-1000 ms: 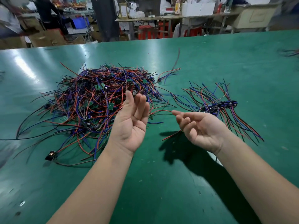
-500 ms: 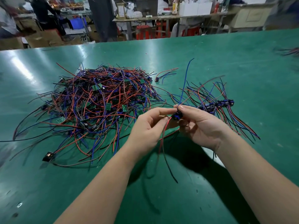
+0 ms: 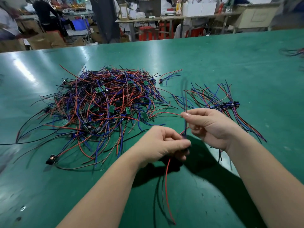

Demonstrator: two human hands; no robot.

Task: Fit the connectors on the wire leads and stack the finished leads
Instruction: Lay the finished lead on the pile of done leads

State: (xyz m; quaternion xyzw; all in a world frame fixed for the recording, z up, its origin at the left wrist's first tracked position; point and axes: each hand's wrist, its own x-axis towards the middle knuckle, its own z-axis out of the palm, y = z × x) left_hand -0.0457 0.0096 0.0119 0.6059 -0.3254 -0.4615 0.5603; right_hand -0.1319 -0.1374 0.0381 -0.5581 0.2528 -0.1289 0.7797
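Observation:
A big tangle of red, blue and black wire leads (image 3: 102, 109) with small green boards lies on the green table (image 3: 213, 66). To its right sits a smaller stack of finished leads (image 3: 228, 105) with dark connectors lined up. My left hand (image 3: 162, 145) pinches a dark connector, mostly hidden by my fingers; red and black leads (image 3: 166, 186) hang down from it. My right hand (image 3: 209, 125) pinches the blue and red wires (image 3: 185, 102) that rise blurred above it from that connector. Both hands hover over the table in front of the piles.
A single lead with a connector (image 3: 167, 76) lies apart behind the stack. A black connector (image 3: 51, 159) on a red lead lies at the pile's near left. More wires (image 3: 294, 52) sit at the far right edge. Benches and people stand beyond the table.
My left hand has pulled down and toward me with the connector, while my right hand slid up along the wires. The hands, joined half a second ago, are now apart.

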